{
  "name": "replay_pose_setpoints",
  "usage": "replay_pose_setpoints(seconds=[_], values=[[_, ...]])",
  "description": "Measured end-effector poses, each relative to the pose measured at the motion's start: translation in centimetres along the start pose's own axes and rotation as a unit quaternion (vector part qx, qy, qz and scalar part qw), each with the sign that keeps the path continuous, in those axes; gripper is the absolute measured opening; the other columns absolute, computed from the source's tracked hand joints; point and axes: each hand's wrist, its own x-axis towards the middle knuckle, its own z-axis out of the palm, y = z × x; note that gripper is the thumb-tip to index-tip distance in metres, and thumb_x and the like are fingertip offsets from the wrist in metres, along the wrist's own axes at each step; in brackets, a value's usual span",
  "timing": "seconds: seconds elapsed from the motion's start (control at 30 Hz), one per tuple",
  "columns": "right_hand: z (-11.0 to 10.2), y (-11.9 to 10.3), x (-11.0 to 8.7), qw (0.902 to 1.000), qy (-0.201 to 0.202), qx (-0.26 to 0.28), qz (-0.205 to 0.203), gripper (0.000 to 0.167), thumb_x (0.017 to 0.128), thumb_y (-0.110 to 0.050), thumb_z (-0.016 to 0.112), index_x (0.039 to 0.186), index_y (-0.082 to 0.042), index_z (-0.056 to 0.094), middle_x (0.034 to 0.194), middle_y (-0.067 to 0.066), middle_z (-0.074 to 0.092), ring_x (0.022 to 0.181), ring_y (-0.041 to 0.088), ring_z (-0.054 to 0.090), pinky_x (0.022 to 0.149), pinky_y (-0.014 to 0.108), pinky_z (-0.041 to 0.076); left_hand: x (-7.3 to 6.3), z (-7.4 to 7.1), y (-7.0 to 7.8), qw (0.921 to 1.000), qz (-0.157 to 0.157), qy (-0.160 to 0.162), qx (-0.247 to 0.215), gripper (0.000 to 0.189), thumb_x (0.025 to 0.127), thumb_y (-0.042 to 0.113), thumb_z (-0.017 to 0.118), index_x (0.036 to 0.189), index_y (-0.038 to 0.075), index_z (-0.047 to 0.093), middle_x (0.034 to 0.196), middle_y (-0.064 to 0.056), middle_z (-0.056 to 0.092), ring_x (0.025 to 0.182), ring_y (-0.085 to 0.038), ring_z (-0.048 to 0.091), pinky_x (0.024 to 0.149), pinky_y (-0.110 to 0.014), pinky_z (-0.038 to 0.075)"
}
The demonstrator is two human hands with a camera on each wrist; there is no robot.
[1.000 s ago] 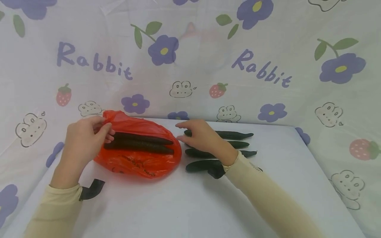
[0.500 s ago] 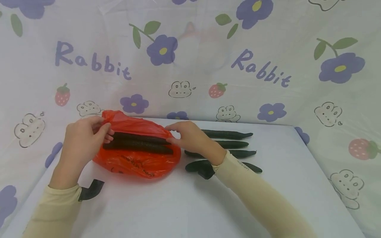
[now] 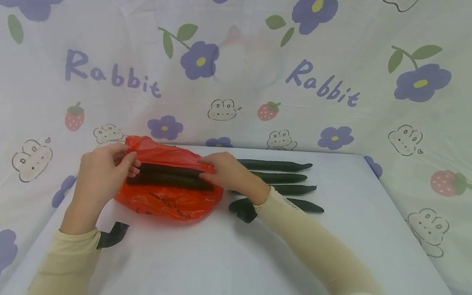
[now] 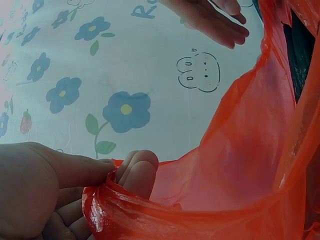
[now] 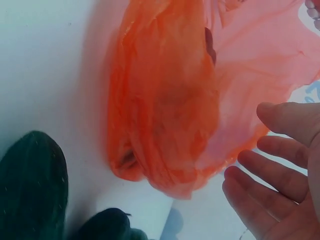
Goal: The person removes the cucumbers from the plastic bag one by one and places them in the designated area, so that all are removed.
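Note:
A red plastic bag (image 3: 166,205) lies on the left half of the white table, with dark green cucumbers (image 3: 169,181) showing in its mouth. My left hand (image 3: 101,168) pinches the bag's rim at its left end; the left wrist view shows thumb and fingers on the film (image 4: 125,207). At the bag's right end is my right hand (image 3: 230,172). In the right wrist view this hand (image 5: 280,175) has its fingers spread and fairly straight beside the bag film, gripping nothing. Whether a fingertip touches the film I cannot tell.
Several loose cucumbers (image 3: 282,165) lie in rows right of the bag, partly hidden under my right forearm. A patterned cloth (image 3: 243,82) hangs behind the table's back edge. Black straps (image 3: 114,235) stick out at both wrists.
My right hand has moved left from above the loose cucumbers to the bag's right end. My left hand keeps its pinch on the rim. The cucumbers in the bag look unmoved.

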Motion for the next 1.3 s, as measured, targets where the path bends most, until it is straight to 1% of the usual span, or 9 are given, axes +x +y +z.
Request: replay_pose_setpoints(seconds=[0.17, 0.4, 0.5, 0.63, 0.8, 0.93, 1.07, 1.2, 1.3], values=[[0.5, -0.4, 0.3, 0.9999, -0.011, -0.001, 0.010, 0.043, 0.103, -0.022, 0.078, 0.144, -0.010, 0.071, 0.123, 0.005, 0.076, 0.111, 0.024, 0.069, 0.102, 0.035, 0.057, 0.0, 0.0, 0.0, 1.0000, 0.000, -0.001, -0.001, 0.024, 0.110, 0.020, 0.066, 0.120, 0.000, 0.074, 0.090, -0.010, 0.078, 0.079, -0.026, 0.078, 0.067, -0.005, 0.049], [1.4, -0.9, 0.9, 0.9996, -0.026, -0.013, 0.004, 0.040, 0.102, -0.021, 0.078, 0.141, -0.010, 0.072, 0.118, 0.002, 0.076, 0.105, 0.020, 0.068, 0.100, 0.031, 0.058, -0.2, 0.0, 0.0, 1.0000, -0.003, -0.001, -0.002, 0.024, 0.110, 0.019, 0.066, 0.120, -0.001, 0.074, 0.091, -0.011, 0.078, 0.080, -0.026, 0.078, 0.067, -0.008, 0.053], [1.8, -0.8, 1.1, 0.9994, -0.029, -0.016, 0.001, 0.041, 0.102, -0.021, 0.078, 0.141, -0.010, 0.071, 0.119, 0.003, 0.076, 0.106, 0.020, 0.068, 0.101, 0.032, 0.057, -0.3, 0.0, 0.0, 1.0000, -0.005, -0.003, -0.006, 0.025, 0.110, 0.018, 0.066, 0.123, -0.002, 0.074, 0.091, -0.011, 0.078, 0.080, -0.027, 0.078, 0.069, -0.014, 0.058], [2.2, -0.7, 1.2, 0.9992, -0.035, -0.017, 0.004, 0.041, 0.102, -0.020, 0.078, 0.142, -0.011, 0.071, 0.120, 0.003, 0.076, 0.107, 0.021, 0.068, 0.101, 0.032, 0.057, -0.3, 0.1, 0.2, 0.9999, -0.005, -0.005, -0.012, 0.027, 0.110, 0.017, 0.066, 0.126, -0.003, 0.072, 0.092, -0.012, 0.078, 0.080, -0.027, 0.079, 0.074, -0.027, 0.064], [2.5, -0.9, 1.4, 0.9990, -0.036, -0.024, 0.008, 0.037, 0.102, -0.020, 0.079, 0.138, -0.011, 0.073, 0.115, 0.001, 0.076, 0.103, 0.018, 0.067, 0.099, 0.031, 0.057, -0.3, 0.2, 0.3, 0.9999, -0.002, -0.007, -0.009, 0.026, 0.110, 0.018, 0.065, 0.123, -0.002, 0.073, 0.091, -0.011, 0.078, 0.080, -0.027, 0.079, 0.079, -0.040, 0.066], [2.8, -1.0, 1.6, 0.9988, -0.037, -0.029, 0.017, 0.036, 0.102, -0.021, 0.079, 0.136, -0.011, 0.075, 0.113, -0.001, 0.076, 0.099, 0.014, 0.066, 0.099, 0.030, 0.058, -0.2, 0.2, 0.3, 0.9999, -0.008, -0.013, -0.009, 0.025, 0.111, 0.019, 0.065, 0.122, -0.001, 0.073, 0.093, -0.012, 0.077, 0.082, -0.028, 0.079, 0.083, -0.049, 0.065], [3.2, -1.1, 1.9, 0.9982, -0.038, -0.036, 0.031, 0.041, 0.101, -0.022, 0.080, 0.140, -0.010, 0.073, 0.119, 0.000, 0.076, 0.105, 0.014, 0.067, 0.102, 0.032, 0.057, -0.1, 0.2, 0.3, 0.9997, -0.013, -0.017, -0.010, 0.025, 0.111, 0.020, 0.064, 0.122, -0.001, 0.073, 0.094, -0.012, 0.077, 0.083, -0.028, 0.079, 0.084, -0.051, 0.064], [3.7, -1.1, 2.1, 0.9965, -0.047, -0.050, 0.046, 0.044, 0.101, -0.021, 0.080, 0.143, -0.009, 0.071, 0.126, 0.003, 0.075, 0.115, 0.018, 0.067, 0.107, 0.035, 0.055, 0.0, 0.2, 0.3, 0.9996, -0.016, -0.018, -0.011, 0.025, 0.111, 0.020, 0.064, 0.122, -0.001, 0.073, 0.094, -0.012, 0.077, 0.083, -0.028, 0.079, 0.084, -0.050, 0.064], [4.2, -0.9, 2.1, 0.9955, -0.056, -0.055, 0.054, 0.044, 0.101, -0.020, 0.080, 0.143, -0.007, 0.070, 0.129, 0.005, 0.075, 0.119, 0.020, 0.068, 0.109, 0.036, 0.054, 0.0, 0.2, 0.2, 0.9996, -0.016, -0.018, -0.011, 0.025, 0.111, 0.019, 0.064, 0.122, -0.001, 0.073, 0.093, -0.012, 0.077, 0.083, -0.028, 0.079, 0.083, -0.049, 0.065]])
